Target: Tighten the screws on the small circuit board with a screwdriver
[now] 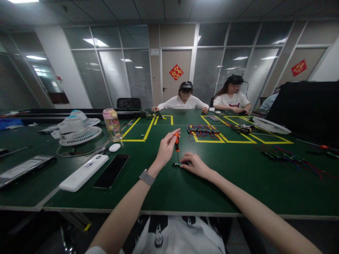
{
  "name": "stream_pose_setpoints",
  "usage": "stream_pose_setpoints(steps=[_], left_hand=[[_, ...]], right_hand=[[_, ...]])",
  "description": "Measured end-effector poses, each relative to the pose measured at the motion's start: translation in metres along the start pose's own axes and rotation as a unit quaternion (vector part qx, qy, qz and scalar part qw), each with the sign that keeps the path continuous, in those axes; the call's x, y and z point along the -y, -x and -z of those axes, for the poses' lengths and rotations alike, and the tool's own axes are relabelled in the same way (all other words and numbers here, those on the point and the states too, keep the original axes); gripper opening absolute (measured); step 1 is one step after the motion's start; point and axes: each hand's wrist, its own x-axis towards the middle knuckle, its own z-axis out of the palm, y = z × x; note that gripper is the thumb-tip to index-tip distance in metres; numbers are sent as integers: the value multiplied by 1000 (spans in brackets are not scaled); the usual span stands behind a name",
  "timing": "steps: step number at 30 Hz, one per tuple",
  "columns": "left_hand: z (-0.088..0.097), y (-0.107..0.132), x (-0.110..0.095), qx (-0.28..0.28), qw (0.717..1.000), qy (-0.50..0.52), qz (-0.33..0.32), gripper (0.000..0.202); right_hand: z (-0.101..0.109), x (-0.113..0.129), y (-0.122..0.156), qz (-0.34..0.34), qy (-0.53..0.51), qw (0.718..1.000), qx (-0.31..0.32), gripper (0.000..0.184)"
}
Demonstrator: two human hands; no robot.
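My left hand (167, 145) is closed around the top of a screwdriver (177, 144) with an orange and black handle. The screwdriver stands nearly upright, its thin shaft pointing down at a small green circuit board (177, 164) on the table. Whether the tip touches the board is too small to tell. My right hand (194, 164) rests low on the table, its fingers pinching the right part of that board and hiding some of it. Beyond my hands lies a row of small boards with red and blue wires (203, 131).
On the left are a black phone (111, 171), a white power bank (84, 173), a drink bottle (112, 125) and a white fan (79, 128). More wired boards (291, 157) lie to the right. Two people sit across the green table (159, 197); yellow tape (132, 140) marks rectangles.
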Motion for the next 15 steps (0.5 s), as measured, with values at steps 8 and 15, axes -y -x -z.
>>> stream_pose_setpoints(steps=[8,15], left_hand=[[0,1,-2,-32,998,-51,-13,26],[-1,0,-1,-8,999,-32,-2,26]], right_hand=[[-1,-2,0,4,5,1000,2,9],[-1,-3,-1,2,0,1000,9,10]])
